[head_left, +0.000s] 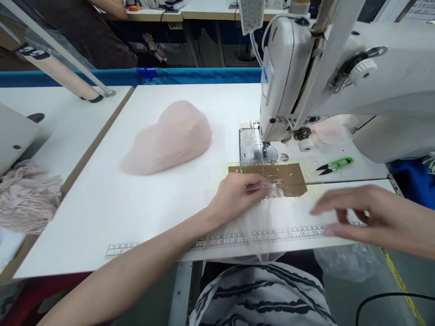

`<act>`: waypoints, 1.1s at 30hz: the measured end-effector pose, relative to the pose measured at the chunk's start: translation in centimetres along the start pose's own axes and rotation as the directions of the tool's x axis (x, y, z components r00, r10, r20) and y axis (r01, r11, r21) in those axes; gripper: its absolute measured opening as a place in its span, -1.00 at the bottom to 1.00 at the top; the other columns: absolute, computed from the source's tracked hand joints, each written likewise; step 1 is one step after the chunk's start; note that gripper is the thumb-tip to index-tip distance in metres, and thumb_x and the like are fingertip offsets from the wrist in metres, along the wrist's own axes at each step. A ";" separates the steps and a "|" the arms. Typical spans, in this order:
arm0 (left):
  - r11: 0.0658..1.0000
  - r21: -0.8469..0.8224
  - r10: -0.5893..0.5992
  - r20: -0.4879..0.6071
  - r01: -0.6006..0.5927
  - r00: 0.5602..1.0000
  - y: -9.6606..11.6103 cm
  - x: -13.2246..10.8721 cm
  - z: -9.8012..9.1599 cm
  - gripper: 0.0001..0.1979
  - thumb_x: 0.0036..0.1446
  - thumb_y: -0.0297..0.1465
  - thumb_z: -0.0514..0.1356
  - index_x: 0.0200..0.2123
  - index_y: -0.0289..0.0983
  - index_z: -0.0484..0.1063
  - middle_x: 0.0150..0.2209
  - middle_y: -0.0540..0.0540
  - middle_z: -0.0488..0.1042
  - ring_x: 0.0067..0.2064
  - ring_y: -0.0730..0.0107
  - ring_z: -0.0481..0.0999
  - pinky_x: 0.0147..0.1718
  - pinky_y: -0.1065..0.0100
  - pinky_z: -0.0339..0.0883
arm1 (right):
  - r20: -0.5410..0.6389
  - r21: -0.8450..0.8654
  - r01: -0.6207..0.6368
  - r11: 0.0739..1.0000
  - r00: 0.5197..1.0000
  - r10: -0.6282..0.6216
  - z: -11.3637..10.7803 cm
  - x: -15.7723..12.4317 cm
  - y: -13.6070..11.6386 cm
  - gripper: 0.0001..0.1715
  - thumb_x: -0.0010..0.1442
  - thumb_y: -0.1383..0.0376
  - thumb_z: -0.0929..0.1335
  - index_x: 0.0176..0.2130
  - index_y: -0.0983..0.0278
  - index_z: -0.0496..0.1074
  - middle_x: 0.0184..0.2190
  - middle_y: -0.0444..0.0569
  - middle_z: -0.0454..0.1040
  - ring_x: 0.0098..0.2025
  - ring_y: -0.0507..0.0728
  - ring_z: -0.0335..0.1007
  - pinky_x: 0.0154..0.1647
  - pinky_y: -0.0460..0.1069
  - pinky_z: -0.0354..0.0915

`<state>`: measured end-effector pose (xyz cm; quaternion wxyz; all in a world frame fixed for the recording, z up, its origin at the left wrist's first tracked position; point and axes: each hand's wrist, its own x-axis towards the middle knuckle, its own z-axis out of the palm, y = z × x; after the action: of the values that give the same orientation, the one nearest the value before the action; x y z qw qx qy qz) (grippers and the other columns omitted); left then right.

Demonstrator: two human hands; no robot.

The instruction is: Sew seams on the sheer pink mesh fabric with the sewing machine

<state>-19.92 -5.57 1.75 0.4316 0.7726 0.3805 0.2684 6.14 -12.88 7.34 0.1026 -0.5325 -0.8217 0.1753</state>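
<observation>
My left hand (239, 194) pinches the edge of a thin, see-through pale fabric (263, 231) just in front of the sewing machine's needle area. The fabric hangs down over the table's front edge toward my lap. To the right, my right hand (367, 217) is slightly blurred, its fingers apart and holding nothing, above the table edge. The white sewing machine (278, 81) stands over a metal needle plate (249, 151). A brown taped piece (292, 179) lies in front of the plate. A pale pink sheer fabric piece (173, 140) rests on the table at the left.
Green thread snips (336, 165) lie right of the needle plate. A printed ruler strip (217, 241) runs along the front edge. A bundle of pinkish strips (30, 197) sits at the far left. A person in dark clothing (81, 31) is beyond the blue cloth edge.
</observation>
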 end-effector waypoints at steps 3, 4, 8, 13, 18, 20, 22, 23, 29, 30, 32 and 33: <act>0.999 0.043 0.009 -0.026 -0.008 1.000 -0.1 -0.1 0.3 -0.88 0.16 -0.37 0.21 -0.30 -0.24 0.55 -0.33 -0.02 0.60 -0.38 0.49 0.52 -0.40 0.45 0.38 | 0.028 0.235 -0.059 0.970 0.998 0.054 1.6 3.9 -1.9 -0.63 0.19 0.07 0.33 -0.03 0.12 0.43 -0.22 -0.06 0.53 -0.45 0.03 0.40 -0.52 -0.08 0.29; 0.999 0.053 0.015 -0.032 -0.013 0.999 -0.2 -0.2 0.3 -0.88 0.16 -0.37 0.21 -0.30 -0.23 0.55 -0.34 -0.01 0.60 -0.39 0.50 0.52 -0.40 0.45 0.37 | 0.040 0.278 -0.061 0.959 0.998 0.052 2.2 5.1 -2.2 -0.63 0.18 0.11 0.34 -0.03 0.14 0.42 -0.19 -0.05 0.53 -0.43 0.04 0.42 -0.48 -0.07 0.32; 0.997 0.075 0.012 -0.049 -0.008 0.999 -0.2 -0.2 0.5 -0.88 0.16 -0.39 0.20 -0.28 -0.23 0.55 -0.35 -0.01 0.59 -0.41 0.53 0.48 -0.43 0.47 0.32 | 0.131 0.432 -0.070 0.899 0.991 0.014 3.8 8.0 -1.8 -0.79 0.18 0.22 0.32 -0.15 0.20 0.40 -0.32 -0.10 0.53 -0.39 0.05 0.44 -0.44 -0.06 0.33; 0.976 0.202 -0.076 -0.058 0.087 0.995 0.5 0.6 -0.5 -0.88 0.16 -0.38 0.18 -0.33 -0.23 0.53 -0.44 0.04 0.54 -0.47 0.52 0.40 -0.50 0.46 0.21 | 0.168 0.400 -0.079 0.913 0.986 0.012 4.1 9.4 -0.8 -0.89 0.20 0.25 0.29 -0.32 0.20 0.41 -0.48 -0.18 0.48 -0.48 0.02 0.39 -0.47 -0.08 0.27; 0.837 0.515 -0.192 -0.037 0.183 0.981 0.5 2.7 -2.1 -0.83 0.17 -0.29 0.15 -0.21 -0.16 0.48 -0.41 0.05 0.53 -0.41 0.38 0.45 -0.51 0.40 0.13 | -0.017 0.084 -0.035 0.996 0.999 0.036 4.7 10.3 -0.2 -0.92 0.17 0.23 0.33 -0.30 0.17 0.43 -0.51 -0.22 0.46 -0.48 0.03 0.36 -0.54 -0.08 0.15; 0.772 0.610 -0.192 -0.049 0.182 0.980 0.3 3.4 -2.5 -0.77 0.16 -0.26 0.15 -0.13 -0.16 0.41 -0.43 0.05 0.52 -0.44 0.34 0.45 -0.53 0.39 0.10 | -0.114 -0.052 -0.003 0.999 0.993 -0.003 5.2 10.2 0.1 -0.89 0.16 0.25 0.34 -0.24 0.19 0.41 -0.48 -0.21 0.46 -0.50 0.02 0.33 -0.58 -0.07 0.09; 0.730 0.666 -0.142 -0.071 0.153 0.987 0.2 3.7 -2.5 -0.71 0.14 -0.27 0.18 -0.07 -0.19 0.35 -0.38 0.03 0.52 -0.41 0.32 0.46 -0.51 0.37 0.14 | -0.177 -0.141 0.089 0.986 0.978 -0.113 5.7 9.9 0.3 -0.86 0.21 0.28 0.30 -0.20 0.21 0.42 -0.38 -0.16 0.49 -0.49 0.02 0.34 -0.57 -0.07 0.09; 0.707 0.696 -0.084 -0.094 0.126 0.992 0.3 3.7 -2.5 -0.69 0.13 -0.28 0.19 -0.06 -0.22 0.34 -0.31 0.00 0.52 -0.36 0.29 0.47 -0.47 0.35 0.19 | -0.197 -0.181 0.146 0.973 0.963 -0.181 5.9 9.8 0.4 -0.83 0.25 0.30 0.27 -0.19 0.22 0.44 -0.32 -0.13 0.50 -0.46 0.02 0.36 -0.55 -0.06 0.11; 0.494 0.843 0.362 0.025 -0.215 0.932 0.9 1.1 -0.7 -0.86 0.24 -0.46 0.08 -0.18 -0.35 0.40 -0.19 -0.15 0.51 -0.16 0.23 0.46 -0.26 0.27 0.35 | -0.215 -0.349 0.283 0.893 0.904 -0.370 6.2 9.1 0.7 -0.69 0.29 0.37 0.21 -0.18 0.24 0.53 -0.25 -0.05 0.52 -0.35 0.06 0.41 -0.45 -0.04 0.21; 0.485 0.831 0.382 0.078 -0.271 0.921 0.8 0.6 -0.3 -0.84 0.25 -0.47 0.07 -0.17 -0.37 0.42 -0.20 -0.16 0.51 -0.16 0.24 0.47 -0.25 0.27 0.38 | -0.208 -0.333 0.285 0.899 0.907 -0.365 6.2 9.1 0.7 -0.68 0.29 0.37 0.21 -0.17 0.24 0.54 -0.24 -0.05 0.52 -0.35 0.06 0.41 -0.44 -0.04 0.21; 0.473 0.819 0.408 0.122 -0.324 0.905 0.3 -0.1 0.5 -0.78 0.26 -0.45 0.07 -0.10 -0.44 0.41 -0.13 -0.22 0.51 -0.07 0.21 0.47 -0.15 0.25 0.42 | -0.224 -0.288 0.273 0.918 0.913 -0.342 6.2 9.3 0.8 -0.67 0.28 0.35 0.21 -0.13 0.23 0.53 -0.23 -0.05 0.52 -0.35 0.05 0.40 -0.44 -0.04 0.21; 0.469 0.819 0.418 0.123 -0.330 0.900 0.0 -0.4 0.8 -0.74 0.26 -0.43 0.08 -0.06 -0.47 0.40 -0.08 -0.25 0.50 -0.01 0.18 0.46 -0.09 0.23 0.42 | -0.242 -0.280 0.261 0.924 0.912 -0.331 6.2 9.4 0.8 -0.66 0.28 0.35 0.21 -0.08 0.23 0.52 -0.22 -0.05 0.52 -0.35 0.05 0.40 -0.45 -0.05 0.20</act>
<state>-19.55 -6.21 1.34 -0.0679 0.9330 0.3025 0.1828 0.74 -5.16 1.13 0.1799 -0.4291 -0.8849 -0.0222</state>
